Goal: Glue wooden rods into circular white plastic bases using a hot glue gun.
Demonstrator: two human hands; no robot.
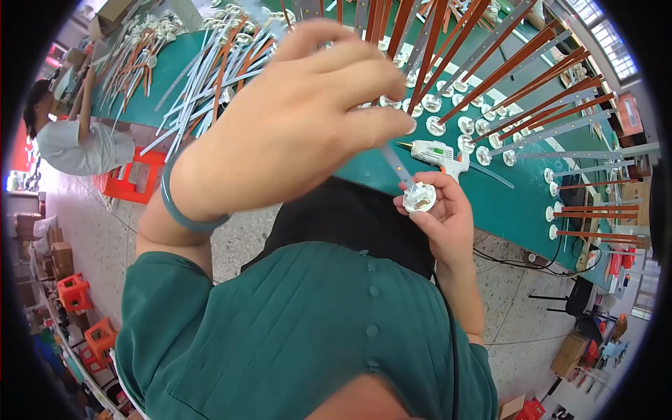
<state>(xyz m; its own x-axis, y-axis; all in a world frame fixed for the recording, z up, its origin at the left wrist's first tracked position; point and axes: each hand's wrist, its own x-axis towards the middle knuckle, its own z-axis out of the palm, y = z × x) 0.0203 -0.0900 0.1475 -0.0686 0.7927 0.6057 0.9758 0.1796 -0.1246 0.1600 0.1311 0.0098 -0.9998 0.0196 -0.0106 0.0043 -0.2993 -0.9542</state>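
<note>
My right hand (pixel 448 210) pinches a round white cap (pixel 420 198) in front of my waist. A pale LED strip (pixel 395 164) rises from the cap toward the upper left and passes out of sight behind my left hand. My left hand (pixel 308 119) is raised close to the camera, slightly blurred, with bent fingers and a gap between thumb and forefinger. Its palm side is hidden, so whether it grips the strip does not show. A white glue gun (pixel 439 154) lies on the table just beyond my right hand.
On the green table (pixel 364 171), many brown and grey strips (pixel 483 63) stand upright in white round bases (pixel 435 126). A loose pile of strips (pixel 203 91) lies at the left. Another person (pixel 80 143) works there beside a red stool (pixel 133 175). A black cable (pixel 518 262) hangs at right.
</note>
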